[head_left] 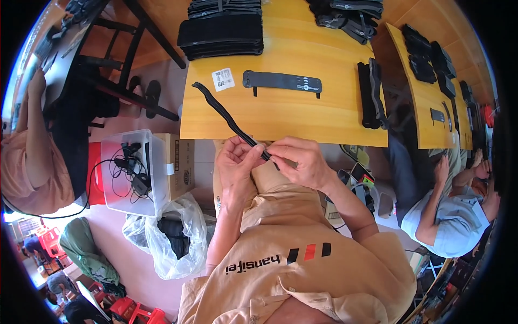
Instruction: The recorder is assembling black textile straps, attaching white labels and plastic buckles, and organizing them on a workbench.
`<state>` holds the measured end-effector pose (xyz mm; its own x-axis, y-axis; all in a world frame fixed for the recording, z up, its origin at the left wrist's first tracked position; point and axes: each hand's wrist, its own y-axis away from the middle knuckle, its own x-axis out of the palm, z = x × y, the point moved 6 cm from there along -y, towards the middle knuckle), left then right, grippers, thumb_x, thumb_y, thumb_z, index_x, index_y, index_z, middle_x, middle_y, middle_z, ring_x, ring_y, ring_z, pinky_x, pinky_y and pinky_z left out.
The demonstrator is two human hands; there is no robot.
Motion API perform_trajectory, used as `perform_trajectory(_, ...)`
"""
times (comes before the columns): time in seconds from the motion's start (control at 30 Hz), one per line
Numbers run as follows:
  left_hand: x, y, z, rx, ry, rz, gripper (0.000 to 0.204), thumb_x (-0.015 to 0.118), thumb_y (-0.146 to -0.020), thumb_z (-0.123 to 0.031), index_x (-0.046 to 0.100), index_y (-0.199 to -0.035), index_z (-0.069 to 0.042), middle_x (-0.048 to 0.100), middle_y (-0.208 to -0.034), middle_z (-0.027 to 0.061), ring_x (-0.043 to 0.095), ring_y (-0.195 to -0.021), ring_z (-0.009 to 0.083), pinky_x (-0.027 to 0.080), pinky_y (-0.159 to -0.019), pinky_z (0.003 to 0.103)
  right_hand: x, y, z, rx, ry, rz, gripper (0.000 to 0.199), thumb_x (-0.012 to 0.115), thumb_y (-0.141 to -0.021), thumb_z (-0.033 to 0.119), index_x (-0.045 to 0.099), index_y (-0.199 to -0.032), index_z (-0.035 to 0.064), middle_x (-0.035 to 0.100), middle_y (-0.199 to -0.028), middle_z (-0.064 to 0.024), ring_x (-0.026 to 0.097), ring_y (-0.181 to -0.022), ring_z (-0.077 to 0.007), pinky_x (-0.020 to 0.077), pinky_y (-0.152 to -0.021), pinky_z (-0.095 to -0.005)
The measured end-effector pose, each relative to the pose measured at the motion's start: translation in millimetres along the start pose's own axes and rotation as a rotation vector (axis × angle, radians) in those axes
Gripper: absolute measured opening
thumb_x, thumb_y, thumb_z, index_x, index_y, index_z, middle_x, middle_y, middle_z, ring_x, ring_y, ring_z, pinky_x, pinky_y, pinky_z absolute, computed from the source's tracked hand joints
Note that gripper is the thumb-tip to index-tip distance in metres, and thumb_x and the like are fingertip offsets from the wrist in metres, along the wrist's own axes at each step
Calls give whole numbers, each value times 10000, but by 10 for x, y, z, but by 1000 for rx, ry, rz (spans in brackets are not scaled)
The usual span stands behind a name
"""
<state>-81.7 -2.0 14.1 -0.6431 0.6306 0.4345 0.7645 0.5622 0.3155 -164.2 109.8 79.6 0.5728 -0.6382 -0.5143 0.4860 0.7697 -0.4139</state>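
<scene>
Over the table's near edge, a narrow black strap is pinched in my left hand, its long end slanting up and left above the wood. The fingertips of my right hand close on the strap's lower end, close beside my left thumb. Beyond my hands lies a flat dark grey strap with pale print at its right end and two small black tabs along its lower edge. A white printed label is just left of it.
Piles of black straps and bundled straps stand at the far side of the yellow wooden table. More straps lie at its right edge. A clear bin of cables and a plastic bag are low left. People sit on both sides.
</scene>
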Motion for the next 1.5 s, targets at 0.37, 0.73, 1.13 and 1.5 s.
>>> perform_trajectory(0.37, 33, 6, 9, -14, -28, -34, 250, 654, -784, -13, 508, -987, -15, 628, -815, 59, 615, -708, 103, 544, -609, 220, 7, 29, 11, -39, 72, -73, 134, 637, -670, -68, 629, -791, -11, 607, -747, -107, 598, -613, -242, 485, -524, -298)
perform_trajectory(0.73, 36, 31, 48, -24, 6, -41, 284, 666, -775, -11, 500, -1006, 0, 618, -814, 62, 606, -714, 106, 537, -614, 227, 33, 51, -45, 113, 26, -9, 126, 613, -691, -83, 617, -797, -14, 604, -728, -118, 600, -606, -237, 471, -514, -291)
perform_trajectory(1.13, 56, 12, 57, -31, 7, 37, 250, 640, -798, -10, 521, -1017, 12, 624, -855, 72, 620, -734, 117, 550, -627, 233, 14, 46, -173, 204, -29, 49, 125, 592, -716, -79, 591, -828, -23, 568, -709, -109, 599, -625, -210, 494, -543, -280)
perform_trajectory(1.5, 136, 20, -157, -25, -716, 146, 264, 675, -811, -193, 586, -731, 42, 602, -589, 60, 566, -518, 82, 453, -477, 209, 49, 58, -117, 295, -107, 33, 90, 552, -756, -76, 572, -835, -38, 562, -746, -100, 592, -638, -191, 492, -572, -255)
